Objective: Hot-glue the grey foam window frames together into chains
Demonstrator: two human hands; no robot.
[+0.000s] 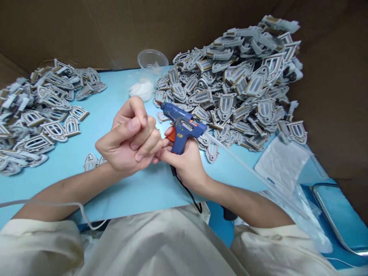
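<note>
My right hand grips the handle of a blue hot glue gun with an orange trigger. Its nozzle points up and left, and a long translucent glue stick sticks out of the back. To the left of the gun is my left hand, palm turned up, its fingers curled in and the thumb pressed against the index finger. Whatever may be in that pinch is too small or hidden. Several grey arched window-shaped pieces lie on the table behind my left wrist.
A tall heap of grey window-shaped pieces fills the back right; another pile lies on the left. Two clear plastic tubs stand at the back, one with white material. A cardboard wall encloses the blue table. Plastic bags lie right.
</note>
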